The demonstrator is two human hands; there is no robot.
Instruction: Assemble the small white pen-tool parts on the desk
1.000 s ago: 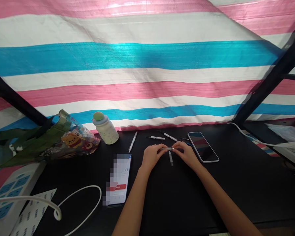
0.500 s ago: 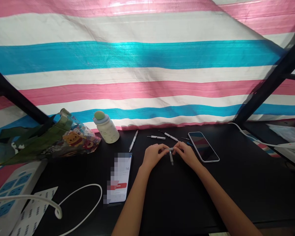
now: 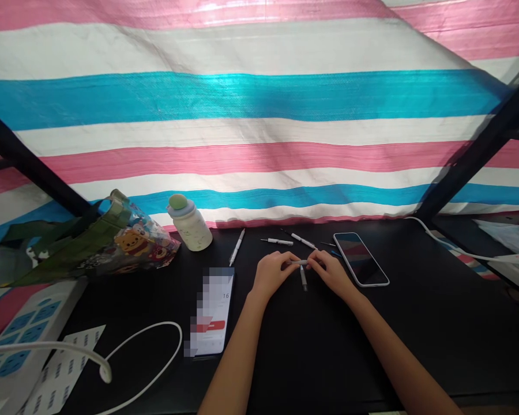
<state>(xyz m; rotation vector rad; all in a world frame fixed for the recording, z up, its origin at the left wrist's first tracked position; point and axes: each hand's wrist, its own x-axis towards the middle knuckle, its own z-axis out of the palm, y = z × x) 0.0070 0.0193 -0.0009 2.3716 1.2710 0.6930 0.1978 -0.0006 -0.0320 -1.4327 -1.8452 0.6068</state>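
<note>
Between my two hands is a small grey-white pen part (image 3: 300, 262), held level above the black table. My left hand (image 3: 273, 271) pinches its left end, and the fingertips of my right hand (image 3: 327, 270) close on its right end. Just below lies another short pen piece (image 3: 303, 279), pointing toward me. Behind my hands are a white pen part with a thin tip (image 3: 279, 242) and a second slanted one (image 3: 301, 240). A whole white pen (image 3: 237, 247) lies farther left. Small dark and blue pieces beyond my right hand are partly hidden.
A phone with a lit screen (image 3: 214, 311) lies left of my left forearm, and a dark-screened phone (image 3: 361, 259) to the right. A bottle (image 3: 191, 225), a green bag (image 3: 108, 248), a power strip (image 3: 30, 328) and a white cable (image 3: 179, 346) are on the left.
The view has shifted slightly, so everything sits a little farther right. Both hands keep their hold on the small pen part, with only slight finger movement.
</note>
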